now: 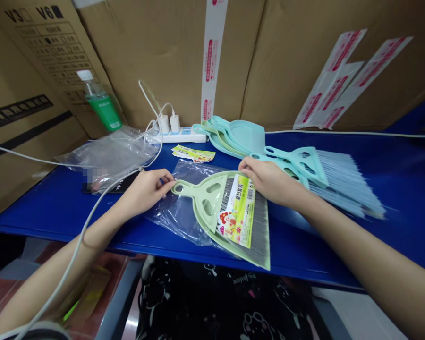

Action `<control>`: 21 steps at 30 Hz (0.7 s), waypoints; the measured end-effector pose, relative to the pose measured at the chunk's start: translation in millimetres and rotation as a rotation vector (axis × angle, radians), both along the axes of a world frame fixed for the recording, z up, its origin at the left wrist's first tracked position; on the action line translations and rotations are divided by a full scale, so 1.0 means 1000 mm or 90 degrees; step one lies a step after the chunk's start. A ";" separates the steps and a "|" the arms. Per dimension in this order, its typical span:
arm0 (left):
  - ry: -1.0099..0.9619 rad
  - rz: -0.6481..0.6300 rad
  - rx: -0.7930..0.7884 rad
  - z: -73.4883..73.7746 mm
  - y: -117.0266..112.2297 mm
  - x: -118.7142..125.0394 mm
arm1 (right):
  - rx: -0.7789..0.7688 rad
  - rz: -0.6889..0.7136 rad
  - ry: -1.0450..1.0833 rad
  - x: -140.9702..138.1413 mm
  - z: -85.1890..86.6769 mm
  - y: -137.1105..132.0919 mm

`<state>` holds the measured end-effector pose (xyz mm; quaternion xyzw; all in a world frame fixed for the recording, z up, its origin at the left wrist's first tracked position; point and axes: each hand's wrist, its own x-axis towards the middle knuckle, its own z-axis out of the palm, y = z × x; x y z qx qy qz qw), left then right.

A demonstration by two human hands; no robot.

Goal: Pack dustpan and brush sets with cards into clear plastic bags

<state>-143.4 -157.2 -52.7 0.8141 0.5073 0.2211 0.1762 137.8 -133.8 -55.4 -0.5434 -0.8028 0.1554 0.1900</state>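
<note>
A light green dustpan [202, 222] lies near the table's front edge with a matching hand brush [260, 226] nested in it. A printed label card [236, 210] rests across the dark bristles. My left hand [150, 189] pinches the handle ends at their hanging loop. My right hand [269, 179] is closed on the dustpan's far rim, its fingertips partly hidden. Beneath the set spreads a clear plastic bag [170, 219]. Behind my right hand are stacked blue and green dustpans [246, 134] and several blue brushes [343, 174].
Loose label cards [194, 154] lie beside a white power strip [184, 136] with chargers plugged in. A crumpled clear bag [109, 151] covers part of a dark item at left. A green-labelled bottle [104, 106] leans against cardboard boxes [163, 56]. A white cable [92, 215] crosses over my left forearm.
</note>
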 end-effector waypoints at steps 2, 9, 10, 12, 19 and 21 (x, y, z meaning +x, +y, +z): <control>-0.049 0.006 -0.066 0.000 0.003 0.000 | 0.013 0.017 0.009 0.001 -0.002 0.002; -0.230 0.011 -0.250 -0.007 0.010 0.001 | -0.059 0.016 0.069 0.006 -0.005 0.006; -0.239 0.014 -0.250 -0.009 0.010 0.001 | -0.066 0.016 0.084 0.007 -0.006 0.007; -0.229 0.021 -0.227 -0.010 0.010 0.001 | -0.079 0.013 0.124 0.008 -0.008 0.008; -0.134 0.074 -0.101 -0.006 0.009 0.000 | -0.385 -0.083 0.443 0.006 -0.004 0.006; -0.125 0.085 -0.100 -0.006 0.010 -0.001 | -0.461 -0.115 0.527 0.004 -0.003 0.006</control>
